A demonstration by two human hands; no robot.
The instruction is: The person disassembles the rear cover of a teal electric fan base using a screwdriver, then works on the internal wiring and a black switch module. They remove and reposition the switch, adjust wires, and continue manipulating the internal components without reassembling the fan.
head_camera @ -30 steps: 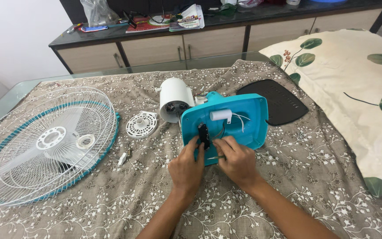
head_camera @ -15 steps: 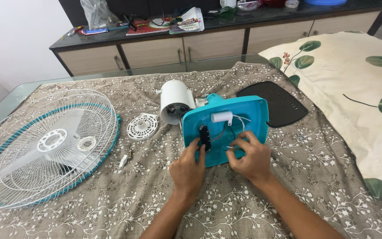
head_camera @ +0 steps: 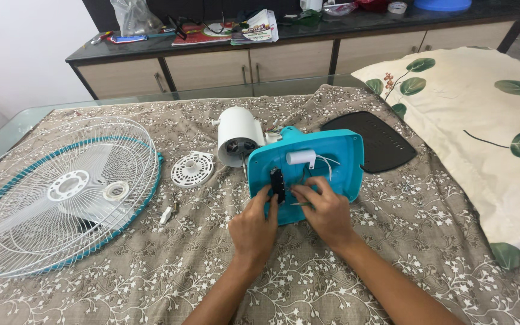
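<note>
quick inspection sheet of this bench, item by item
surface: table under a floral cloth
job's things: teal fan base lying open, black switch block and white capacitor inside
clutter: fan grille, white motor housing, round white cap, black plate
grippers: left hand at the switch block; right hand on the base
cables: white wires in the base
surroundings: pillow, cabinet
</note>
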